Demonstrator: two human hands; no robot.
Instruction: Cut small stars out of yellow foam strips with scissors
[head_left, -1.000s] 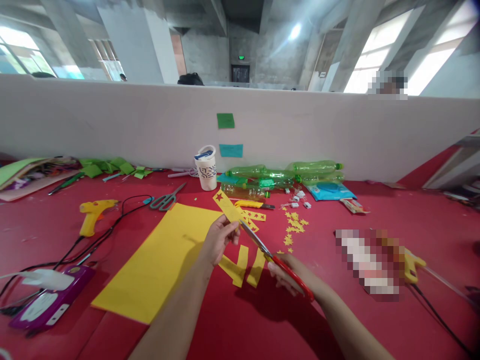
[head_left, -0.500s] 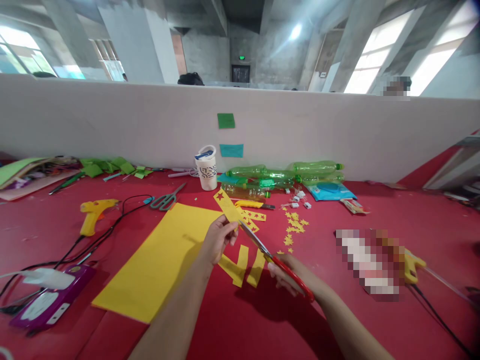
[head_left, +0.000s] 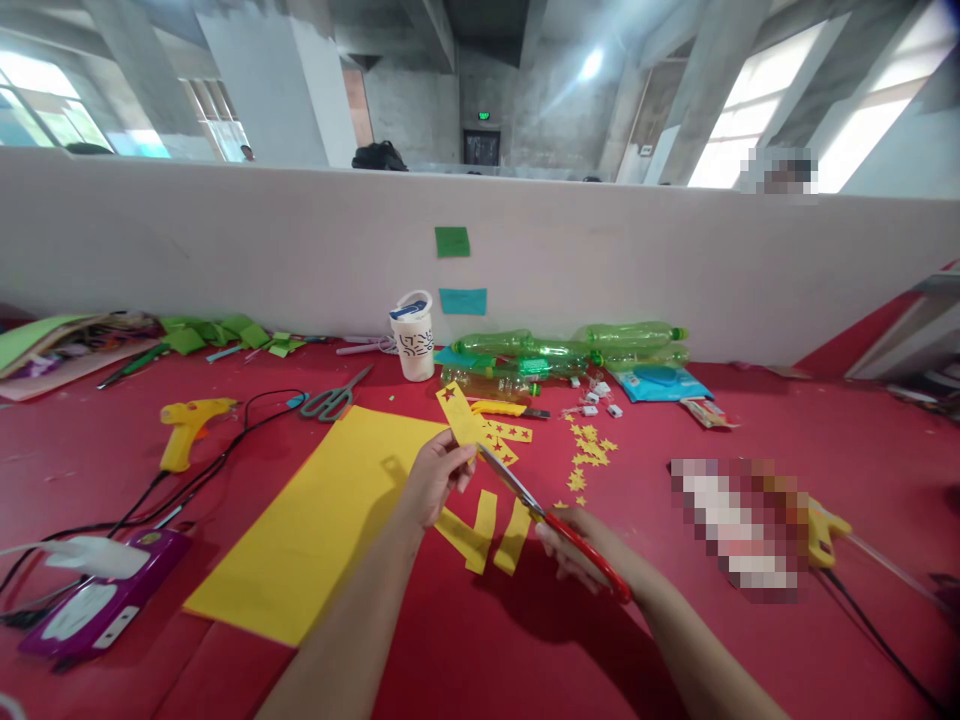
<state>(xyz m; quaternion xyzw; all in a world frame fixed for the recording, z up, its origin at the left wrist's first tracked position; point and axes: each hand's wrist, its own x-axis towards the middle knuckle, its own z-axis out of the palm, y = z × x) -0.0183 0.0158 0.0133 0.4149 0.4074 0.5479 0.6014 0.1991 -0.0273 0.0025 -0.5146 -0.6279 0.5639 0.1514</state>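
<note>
- Head view: strip (head_left: 460,418) was in left hand (head_left: 435,480), grip pinched at its near end; long axis ran away and slightly left.
- Right hand (head_left: 564,550): grip wrapped around scissors (head_left: 561,526), tips at strip's right edge.
- Left hand sat just beside the tips, in the way.
- On desk (head_left: 480,660): sheet (head_left: 315,520) left, offcuts (head_left: 485,520) nearer, cutter (head_left: 498,408) beyond, stars (head_left: 590,446) right.

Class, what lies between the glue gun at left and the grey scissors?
The head view shows a looped black cord and a small blue scrap between the glue gun and scissors.
</note>
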